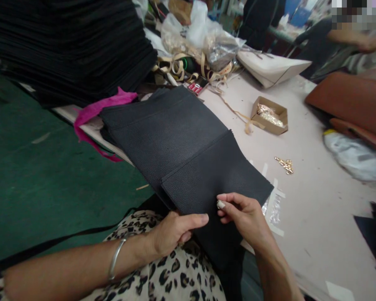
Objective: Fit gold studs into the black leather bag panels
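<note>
A black grained leather panel point(203, 179) lies over the table's front edge, tilted down toward my lap. My left hand point(178, 230) grips its near edge, thumb on top and fingers underneath. Above the panel, my right hand point(241, 213) is pinched, thumb against forefinger; a tiny shiny thing seems to sit at the tips, too small to name. Beneath and behind lies a stack of similar black leather pieces point(172, 125). Several small gold metal pieces point(285, 165) lie loose on the table point(316, 209) to the right.
A small cardboard box point(271, 125) holds packets of metal pieces. Plastic bags point(200, 37) and tan strips crowd the back. A tall black stack point(65, 50) and pink cloth point(103, 106) are left. Brown leather point(354, 104) lies right. Another person's arm point(354, 39) shows behind.
</note>
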Demonstrator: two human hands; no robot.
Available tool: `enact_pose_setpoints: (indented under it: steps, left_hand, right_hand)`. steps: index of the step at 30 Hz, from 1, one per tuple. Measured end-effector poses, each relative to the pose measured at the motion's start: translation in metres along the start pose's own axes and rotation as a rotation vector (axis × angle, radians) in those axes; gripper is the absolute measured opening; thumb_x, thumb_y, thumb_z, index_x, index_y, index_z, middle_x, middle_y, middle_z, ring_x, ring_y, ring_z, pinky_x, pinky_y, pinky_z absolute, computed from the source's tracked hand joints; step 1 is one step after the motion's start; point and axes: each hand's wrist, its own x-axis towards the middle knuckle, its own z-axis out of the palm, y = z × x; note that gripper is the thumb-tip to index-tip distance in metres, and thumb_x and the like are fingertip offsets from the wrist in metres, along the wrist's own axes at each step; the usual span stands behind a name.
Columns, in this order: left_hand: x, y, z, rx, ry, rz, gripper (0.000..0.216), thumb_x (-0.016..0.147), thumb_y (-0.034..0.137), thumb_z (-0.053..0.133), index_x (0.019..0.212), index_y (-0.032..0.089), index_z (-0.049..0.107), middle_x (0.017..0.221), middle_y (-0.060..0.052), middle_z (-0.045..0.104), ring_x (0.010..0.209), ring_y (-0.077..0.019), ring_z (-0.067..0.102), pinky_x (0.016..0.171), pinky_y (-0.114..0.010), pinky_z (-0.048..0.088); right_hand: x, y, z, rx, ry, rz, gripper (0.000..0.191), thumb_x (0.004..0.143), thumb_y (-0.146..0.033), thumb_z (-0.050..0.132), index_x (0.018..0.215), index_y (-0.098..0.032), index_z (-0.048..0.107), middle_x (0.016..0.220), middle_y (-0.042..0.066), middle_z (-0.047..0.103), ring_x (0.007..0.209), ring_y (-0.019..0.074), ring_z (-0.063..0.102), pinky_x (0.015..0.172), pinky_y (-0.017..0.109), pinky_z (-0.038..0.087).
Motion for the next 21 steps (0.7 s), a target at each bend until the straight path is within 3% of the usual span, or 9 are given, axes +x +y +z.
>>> enact_pose_setpoints:
  steps: [5, 14, 21]
  left_hand:
    - [0.002, 0.002, -0.004, 0.099, -0.033, -0.062, 0.045, 0.082, 0.059, 0.057, 0.063, 0.019, 0.051, 0.05, 0.008, 0.033, 0.044, -0.007, 0.024, 0.046, -0.027, 0.015]
    - [0.006, -0.006, -0.005, 0.018, 0.032, -0.065, 0.044, 0.082, 0.058, 0.059, 0.068, 0.017, 0.06, 0.056, 0.005, 0.043, 0.045, -0.0063, 0.025, 0.044, -0.026, 0.015]
    - [-0.003, 0.008, -0.008, 0.149, -0.016, -0.005, 0.043, 0.083, 0.053, 0.057, 0.057, 0.019, 0.06, 0.044, 0.005, 0.041, 0.044, -0.0095, 0.034, 0.046, -0.024, 0.028]
  right_hand:
    - [0.003, -0.005, -0.003, 0.016, -0.047, 0.066, 0.035, 0.067, -0.044, 0.084, 0.085, -0.015, 0.075, 0.07, 0.003, 0.071, 0.061, 0.014, 0.067, 0.057, 0.024, 0.057]
    - [0.005, -0.008, -0.001, 0.015, -0.058, 0.087, 0.035, 0.067, -0.044, 0.084, 0.082, -0.016, 0.072, 0.062, -0.001, 0.067, 0.055, 0.0111, 0.063, 0.05, 0.02, 0.053]
    - [0.002, -0.012, 0.0, 0.016, -0.072, 0.066, 0.033, 0.067, -0.043, 0.085, 0.077, -0.015, 0.069, 0.063, -0.001, 0.066, 0.056, 0.011, 0.063, 0.053, 0.021, 0.054]
